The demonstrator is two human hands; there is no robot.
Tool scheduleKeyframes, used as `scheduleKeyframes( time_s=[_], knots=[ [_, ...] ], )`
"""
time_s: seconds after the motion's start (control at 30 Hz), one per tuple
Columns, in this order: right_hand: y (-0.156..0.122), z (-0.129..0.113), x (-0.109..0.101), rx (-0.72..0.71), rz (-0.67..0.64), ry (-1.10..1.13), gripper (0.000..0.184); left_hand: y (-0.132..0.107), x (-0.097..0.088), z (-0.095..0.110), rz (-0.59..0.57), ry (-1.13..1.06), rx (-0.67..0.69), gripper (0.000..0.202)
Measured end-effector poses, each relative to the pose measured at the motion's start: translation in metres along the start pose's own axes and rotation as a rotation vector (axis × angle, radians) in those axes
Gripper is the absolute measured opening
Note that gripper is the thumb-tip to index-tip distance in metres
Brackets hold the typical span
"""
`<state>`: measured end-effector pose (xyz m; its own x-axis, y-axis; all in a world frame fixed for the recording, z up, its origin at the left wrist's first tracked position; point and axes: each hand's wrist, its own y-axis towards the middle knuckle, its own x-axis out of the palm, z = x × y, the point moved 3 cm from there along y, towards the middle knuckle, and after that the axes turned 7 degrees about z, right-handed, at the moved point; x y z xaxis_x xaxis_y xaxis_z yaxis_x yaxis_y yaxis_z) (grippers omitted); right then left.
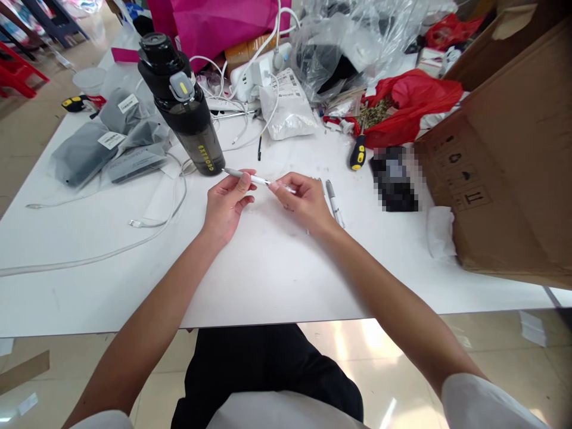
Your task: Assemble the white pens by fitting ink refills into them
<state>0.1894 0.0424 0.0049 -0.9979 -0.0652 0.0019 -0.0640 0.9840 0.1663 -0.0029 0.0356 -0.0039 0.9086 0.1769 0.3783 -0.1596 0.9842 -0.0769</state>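
Note:
A white pen (260, 180) with a grey grip lies nearly level between my two hands, a little above the white table (263, 274). My left hand (229, 204) pinches it near the grey end, its tip pointing left toward the bottle. Closed on the white barrel, my right hand (306, 201) holds the other end. Just beyond the right hand, another white and grey pen (335, 204) rests on the table, and part of a further one shows beside it, mostly hidden by that hand.
A black water bottle (185, 107) stands behind my left hand. White cables (134, 243) cross the left side, near bagged grey items (93, 152). A cardboard box (504, 161) fills the right edge. A screwdriver (358, 152), a red bag (415, 98) and a power strip (257, 71) lie at the back.

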Motion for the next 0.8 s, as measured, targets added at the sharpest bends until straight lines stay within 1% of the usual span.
scheduleKeyframes(
  time_s=[0.07,0.13,0.23,0.33,0.4,0.5,0.63,0.7,0.8],
  knots=[
    [0.004,0.002,-0.001,0.089,0.068,0.179,0.056,-0.001,0.001,-0.001,-0.028,0.018,-0.024,0.041],
    [0.009,0.004,-0.005,0.123,0.131,0.261,0.057,-0.004,0.003,-0.002,-0.076,0.059,-0.046,0.042],
    [0.018,0.005,-0.013,0.108,0.201,0.233,0.059,-0.010,0.008,-0.003,-0.151,0.126,-0.042,0.041],
    [0.024,0.005,-0.021,0.117,0.235,0.235,0.064,-0.013,0.010,-0.002,-0.179,0.164,-0.019,0.042],
    [0.026,0.004,-0.027,0.114,0.221,0.270,0.065,-0.013,0.010,-0.002,-0.162,0.159,-0.009,0.043],
    [0.027,-0.001,-0.035,0.108,0.164,0.330,0.064,-0.009,0.006,-0.002,-0.111,0.130,-0.012,0.045],
    [0.023,-0.003,-0.042,0.199,0.120,0.498,0.068,-0.003,0.001,-0.002,-0.045,0.089,-0.033,0.050],
    [0.022,-0.002,-0.044,0.260,0.137,0.565,0.071,-0.001,0.000,-0.002,-0.023,0.073,-0.044,0.052],
    [0.019,0.001,-0.047,0.318,0.208,0.643,0.071,0.000,0.000,-0.001,-0.013,0.053,-0.065,0.052]
  ],
)
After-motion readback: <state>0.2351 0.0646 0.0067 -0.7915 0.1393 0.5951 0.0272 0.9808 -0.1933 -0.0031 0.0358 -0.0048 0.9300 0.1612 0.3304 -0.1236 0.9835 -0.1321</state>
